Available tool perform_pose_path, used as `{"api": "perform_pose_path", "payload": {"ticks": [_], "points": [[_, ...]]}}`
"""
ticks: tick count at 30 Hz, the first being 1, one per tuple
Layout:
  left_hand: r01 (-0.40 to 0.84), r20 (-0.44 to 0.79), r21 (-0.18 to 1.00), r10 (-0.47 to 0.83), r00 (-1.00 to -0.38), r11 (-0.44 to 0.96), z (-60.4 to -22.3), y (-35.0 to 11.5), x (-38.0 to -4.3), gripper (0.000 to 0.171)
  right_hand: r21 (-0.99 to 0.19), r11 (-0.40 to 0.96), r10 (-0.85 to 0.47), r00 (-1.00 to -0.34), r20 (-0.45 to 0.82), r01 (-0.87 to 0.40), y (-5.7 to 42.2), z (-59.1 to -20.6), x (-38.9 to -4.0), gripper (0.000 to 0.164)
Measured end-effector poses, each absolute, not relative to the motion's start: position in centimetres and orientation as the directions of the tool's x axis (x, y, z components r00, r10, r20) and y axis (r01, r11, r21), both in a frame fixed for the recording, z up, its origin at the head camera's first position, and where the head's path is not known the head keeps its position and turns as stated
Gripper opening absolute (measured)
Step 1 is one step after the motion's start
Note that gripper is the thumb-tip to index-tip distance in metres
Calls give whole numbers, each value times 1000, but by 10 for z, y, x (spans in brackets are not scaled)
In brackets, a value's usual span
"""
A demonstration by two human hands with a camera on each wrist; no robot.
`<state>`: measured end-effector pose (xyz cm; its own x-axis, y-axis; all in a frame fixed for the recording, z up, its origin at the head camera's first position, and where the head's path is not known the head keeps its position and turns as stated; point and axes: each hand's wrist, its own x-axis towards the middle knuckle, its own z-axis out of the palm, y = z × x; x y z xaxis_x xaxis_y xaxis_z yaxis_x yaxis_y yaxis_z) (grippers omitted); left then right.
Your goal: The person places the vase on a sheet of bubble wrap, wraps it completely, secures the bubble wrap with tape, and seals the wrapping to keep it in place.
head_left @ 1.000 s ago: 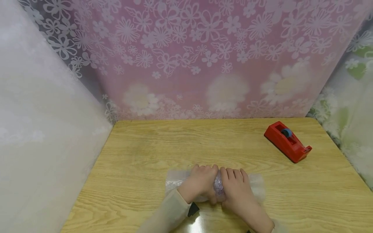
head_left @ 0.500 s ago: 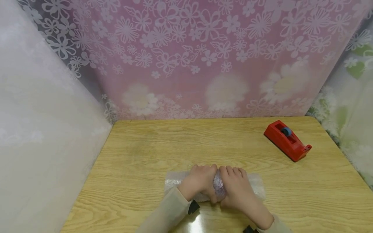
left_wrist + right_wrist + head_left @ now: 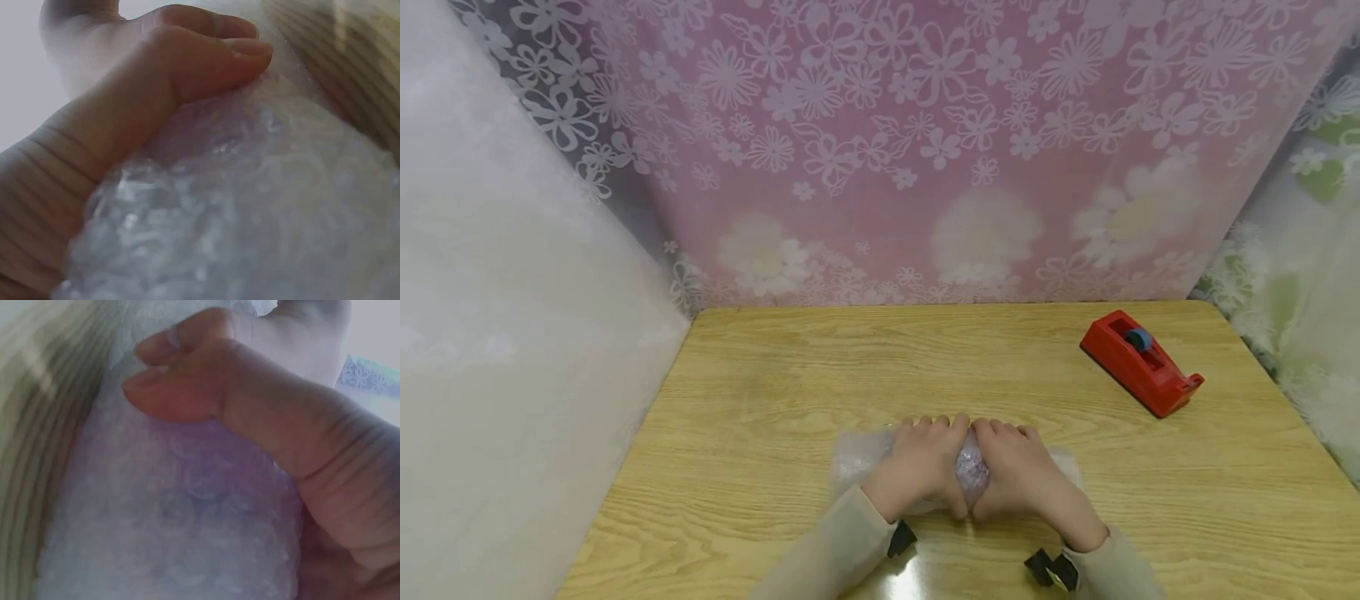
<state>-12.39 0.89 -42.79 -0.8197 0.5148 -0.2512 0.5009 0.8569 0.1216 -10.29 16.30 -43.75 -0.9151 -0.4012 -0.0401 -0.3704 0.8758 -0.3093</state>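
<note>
A roll of clear bubble wrap (image 3: 859, 457) lies crosswise near the table's front, with something purple showing through its middle (image 3: 972, 472). My left hand (image 3: 921, 467) grips the roll just left of the middle, fingers over the far side and thumb on the near side. Beside it my right hand (image 3: 1018, 471) holds the roll the same way, the two thumbs almost meeting. In the left wrist view the thumb presses on the bubble wrap (image 3: 206, 219). The right wrist view shows the other thumb lying across the bubble wrap (image 3: 175, 506). What is wrapped inside is mostly hidden.
A red tape dispenser (image 3: 1138, 367) with a blue-cored roll stands at the back right of the wooden table (image 3: 820, 367). Flowered pink curtain (image 3: 880, 167) hangs behind the table's far edge, and pale sheets hang at both sides. Black straps (image 3: 1051, 570) show near the wrists.
Both hands have moved closer together along the bubble wrap roll, the left one shifting slightly right. Less of the purple middle shows between them. The tape dispenser stays in place.
</note>
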Motion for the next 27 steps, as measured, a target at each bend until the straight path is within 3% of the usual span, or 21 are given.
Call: {"api": "perform_pose_path", "payload": {"ticks": [9, 20, 27], "points": [[524, -234, 95, 530, -815, 847, -429, 10, -126, 108, -351, 875, -398, -908, -129, -333, 164, -432, -108, 93], [600, -122, -105, 589, -799, 793, -427, 8, -124, 107, -352, 883, -391, -901, -191, -309, 160, -428, -114, 93], [586, -96, -73, 579, -810, 807, -432, 7, -123, 105, -372, 867, -434, -869, -236, -332, 160, -422, -122, 86]]}}
